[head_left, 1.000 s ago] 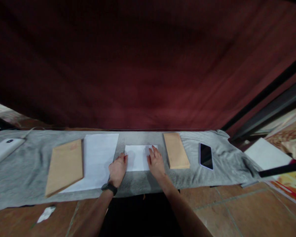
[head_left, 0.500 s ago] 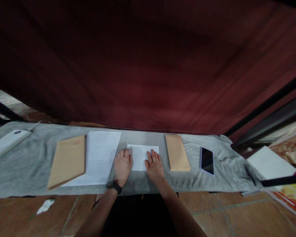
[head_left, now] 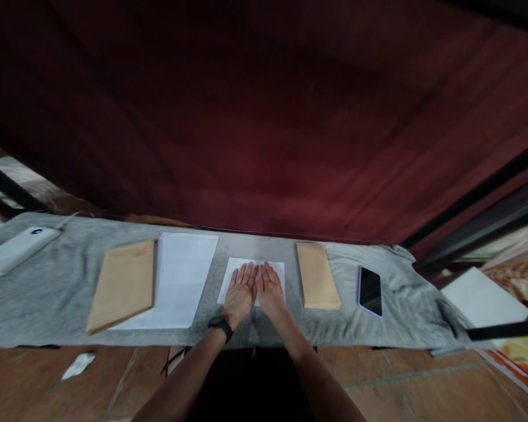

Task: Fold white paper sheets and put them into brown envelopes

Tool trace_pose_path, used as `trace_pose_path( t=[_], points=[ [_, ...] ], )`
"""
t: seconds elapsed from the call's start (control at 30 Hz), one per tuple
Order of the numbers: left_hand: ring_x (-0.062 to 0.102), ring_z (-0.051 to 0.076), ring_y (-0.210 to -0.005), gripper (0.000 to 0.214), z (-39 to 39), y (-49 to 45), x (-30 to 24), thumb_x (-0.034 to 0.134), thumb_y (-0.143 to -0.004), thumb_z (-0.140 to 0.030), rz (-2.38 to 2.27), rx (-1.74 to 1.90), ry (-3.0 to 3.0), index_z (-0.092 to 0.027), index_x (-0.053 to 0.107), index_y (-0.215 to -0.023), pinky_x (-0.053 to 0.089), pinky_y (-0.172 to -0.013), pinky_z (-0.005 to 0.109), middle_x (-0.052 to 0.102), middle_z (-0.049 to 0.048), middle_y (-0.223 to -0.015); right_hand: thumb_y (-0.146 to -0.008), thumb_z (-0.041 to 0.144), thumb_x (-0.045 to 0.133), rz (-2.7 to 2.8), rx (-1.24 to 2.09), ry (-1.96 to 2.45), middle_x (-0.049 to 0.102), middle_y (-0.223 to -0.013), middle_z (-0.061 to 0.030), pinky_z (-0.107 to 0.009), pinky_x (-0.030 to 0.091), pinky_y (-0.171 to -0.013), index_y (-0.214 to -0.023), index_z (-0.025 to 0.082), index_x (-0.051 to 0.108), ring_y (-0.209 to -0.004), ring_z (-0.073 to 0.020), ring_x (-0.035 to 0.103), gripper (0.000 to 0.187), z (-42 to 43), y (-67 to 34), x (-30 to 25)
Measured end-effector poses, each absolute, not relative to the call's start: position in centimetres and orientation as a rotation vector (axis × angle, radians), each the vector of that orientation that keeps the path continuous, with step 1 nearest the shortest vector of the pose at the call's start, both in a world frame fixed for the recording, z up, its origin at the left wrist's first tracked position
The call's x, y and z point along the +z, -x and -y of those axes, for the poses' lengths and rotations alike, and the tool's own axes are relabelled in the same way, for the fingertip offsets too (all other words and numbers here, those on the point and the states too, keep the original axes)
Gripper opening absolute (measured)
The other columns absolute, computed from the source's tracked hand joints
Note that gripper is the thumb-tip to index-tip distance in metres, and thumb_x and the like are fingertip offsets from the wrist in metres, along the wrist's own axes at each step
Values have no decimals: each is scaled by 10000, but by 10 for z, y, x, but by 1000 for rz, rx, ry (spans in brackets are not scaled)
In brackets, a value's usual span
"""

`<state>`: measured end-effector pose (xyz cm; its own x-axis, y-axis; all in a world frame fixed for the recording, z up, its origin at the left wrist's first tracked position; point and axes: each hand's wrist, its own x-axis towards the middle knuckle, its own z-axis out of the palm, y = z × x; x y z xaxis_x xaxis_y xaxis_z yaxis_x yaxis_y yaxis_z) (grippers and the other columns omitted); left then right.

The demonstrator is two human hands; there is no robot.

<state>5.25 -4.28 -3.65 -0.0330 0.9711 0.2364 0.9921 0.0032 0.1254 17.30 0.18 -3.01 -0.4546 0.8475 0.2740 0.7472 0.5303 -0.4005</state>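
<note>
A small folded white paper (head_left: 276, 269) lies on the grey cloth (head_left: 48, 293) in front of me. My left hand (head_left: 240, 292) and my right hand (head_left: 270, 289) lie flat on it side by side, fingers stretched out and pointing away from me, almost touching. A black watch sits on my left wrist. Most of the paper is hidden under my hands.
Left of my hands lie a large white sheet (head_left: 176, 278) and a brown envelope (head_left: 122, 282) overlapping its edge. A narrower brown envelope (head_left: 317, 274) and a black phone (head_left: 370, 290) lie to the right. A white device (head_left: 15, 250) sits far left. A dark red curtain hangs behind.
My hands have moved inward from the paper's left and right sides to its middle, pressing flat together. The camera view has tilted slightly.
</note>
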Motion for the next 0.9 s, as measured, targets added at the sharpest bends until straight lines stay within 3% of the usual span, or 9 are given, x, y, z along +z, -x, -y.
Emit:
trace_pose_path(
  t=[0.13,0.33,0.57,0.9],
  points=[
    [265,259,-1519,671,42,-47,-45,401,-911,-152,2087,-363,2196,-196,297,-1572,220,-1235,516,378,106,-1606,-1071,294,259,2374,367,1183,492,-1520,-120,-421,335,-1205,-1480,115,480,-1452,-199,394,498,-8,-147,-28],
    [311,212,-1502,606,40,-43,-46,307,-941,-169,2178,-380,2119,-132,348,-1545,255,-1234,438,406,117,-1590,-1072,311,309,2434,269,1229,467,-1541,-94,-439,289,-1218,-1517,180,431,-1455,-199,391,479,-13,-154,-36],
    [295,242,-1508,595,39,-24,-36,272,-994,-317,2368,-433,1916,-67,374,-1525,210,-1246,426,383,156,-1591,-1046,352,409,2349,96,1294,417,-1560,-165,-482,291,-1200,-1521,102,405,-1460,-274,378,537,-17,-183,-50],
    [344,285,-1484,606,49,-3,-31,277,-993,-326,2441,-473,1765,-27,389,-1507,250,-1227,466,421,196,-1561,-1049,382,391,2261,-25,1371,394,-1555,-238,-483,317,-1180,-1527,17,357,-1455,-311,376,603,-5,-212,-56]
  ],
)
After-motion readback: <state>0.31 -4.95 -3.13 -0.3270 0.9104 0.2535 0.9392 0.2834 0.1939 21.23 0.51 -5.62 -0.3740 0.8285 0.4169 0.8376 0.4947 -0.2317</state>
